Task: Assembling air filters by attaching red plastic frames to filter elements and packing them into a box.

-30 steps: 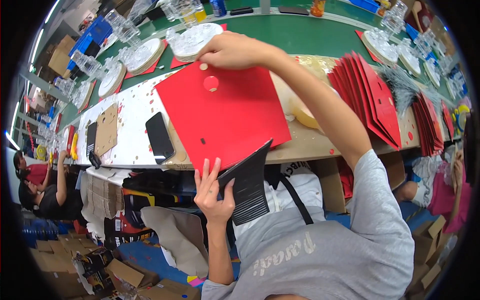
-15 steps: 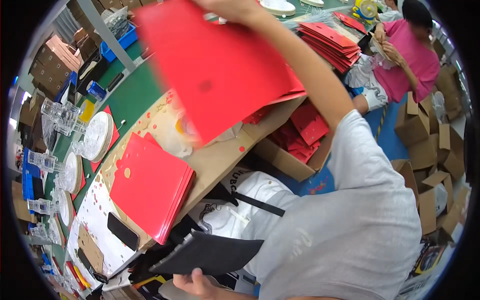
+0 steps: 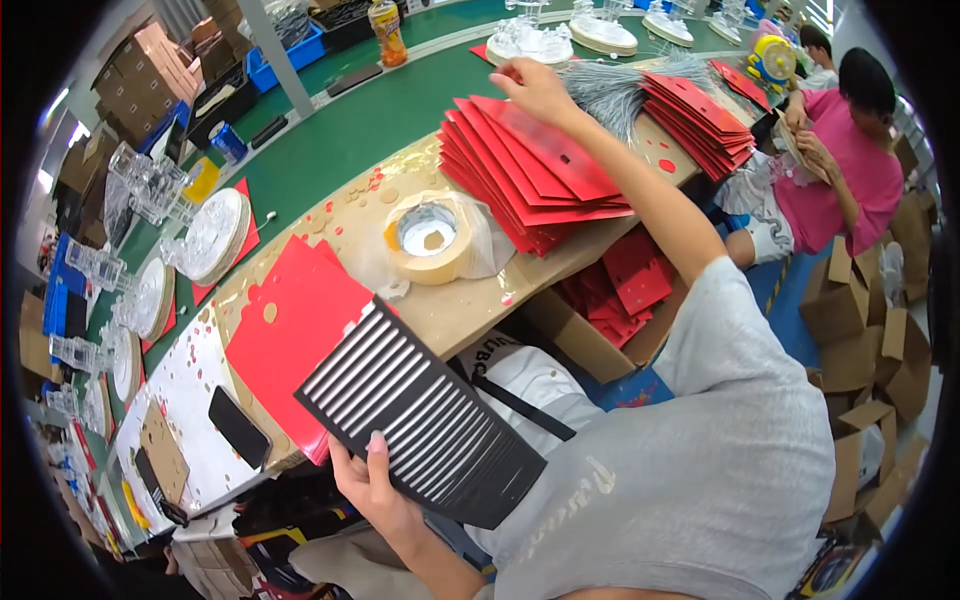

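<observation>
Two hands are occupied: the black slotted card [image 3: 425, 425] is gripped over the lap by the left hand [image 3: 375, 490], while the right hand [image 3: 535, 88], fingers loosely curled, rests on the red sheet stack [image 3: 530, 170]. Stacking seems underway; careful edge alignment is probably needed next.

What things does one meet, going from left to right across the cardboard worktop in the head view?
Black phone → flat red sheet → roll of tan tape → fanned stack of red sheets → right hand → bundle of grey wires → second stack of red sheets.
</observation>
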Demonstrator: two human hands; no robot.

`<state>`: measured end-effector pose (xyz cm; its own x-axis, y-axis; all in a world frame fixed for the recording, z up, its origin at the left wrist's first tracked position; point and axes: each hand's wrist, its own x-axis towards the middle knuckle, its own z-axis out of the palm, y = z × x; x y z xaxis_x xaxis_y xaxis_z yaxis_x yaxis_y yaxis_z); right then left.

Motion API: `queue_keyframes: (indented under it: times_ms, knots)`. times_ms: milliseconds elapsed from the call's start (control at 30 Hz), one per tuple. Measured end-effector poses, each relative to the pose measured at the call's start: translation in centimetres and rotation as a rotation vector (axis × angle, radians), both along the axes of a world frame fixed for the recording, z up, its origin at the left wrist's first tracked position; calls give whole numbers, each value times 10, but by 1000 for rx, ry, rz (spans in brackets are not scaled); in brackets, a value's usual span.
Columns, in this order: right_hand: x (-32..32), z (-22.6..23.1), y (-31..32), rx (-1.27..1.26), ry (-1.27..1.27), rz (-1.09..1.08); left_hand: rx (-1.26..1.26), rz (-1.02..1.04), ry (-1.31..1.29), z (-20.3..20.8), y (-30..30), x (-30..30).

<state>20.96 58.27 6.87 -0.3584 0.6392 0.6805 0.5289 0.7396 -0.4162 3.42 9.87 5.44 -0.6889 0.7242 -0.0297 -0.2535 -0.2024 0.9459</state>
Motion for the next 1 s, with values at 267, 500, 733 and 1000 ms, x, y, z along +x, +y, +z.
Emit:
queue_keyframes:
  times_ms: [267, 500, 733, 1000]
  knots:
    - [-57, 31, -291, -29, 23, 667, 37, 104, -107, -14, 32, 7]
    - [-71, 0, -341, -95, 103, 464, 62, 101, -55, -16, 29, 12]
    - [-74, -13, -347, -91, 186, 528, 71, 77, -5, -3, 20, 19]
    - [-78, -7, -348, -171, 231, 596, 11, -77, -50, 5, -2, 13]
